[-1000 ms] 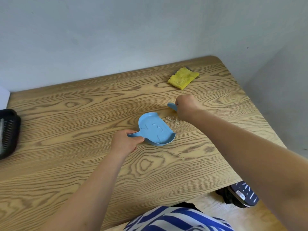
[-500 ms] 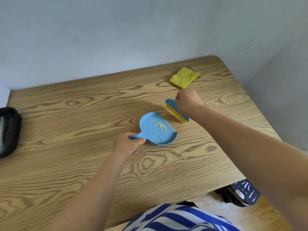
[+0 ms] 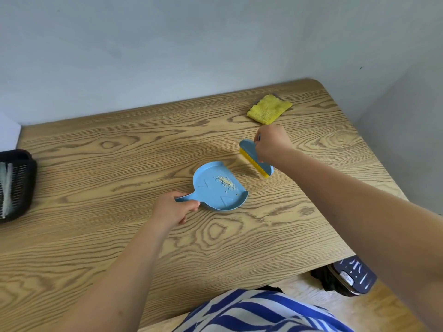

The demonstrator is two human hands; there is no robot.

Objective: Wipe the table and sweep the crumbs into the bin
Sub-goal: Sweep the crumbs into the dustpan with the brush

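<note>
A small blue dustpan (image 3: 215,197) lies flat on the wooden table (image 3: 96,236), with a little heap of pale crumbs (image 3: 225,181) inside it. My left hand (image 3: 173,208) grips the pan's short handle. My right hand (image 3: 272,141) holds a blue brush with yellow bristles (image 3: 255,160), lifted just to the right of the pan's open edge, apart from it. A folded yellow cloth (image 3: 268,109) rests near the table's far right corner.
A black mesh bin (image 3: 14,185) with a white liner stands at the table's left edge. Grey walls close off the far side and the right. A blue striped slipper (image 3: 352,274) sits on the floor below the near right edge.
The crumbs that lay on the table beside the pan are now inside it. My right hand has drawn the brush back to the right, away from the pan.
</note>
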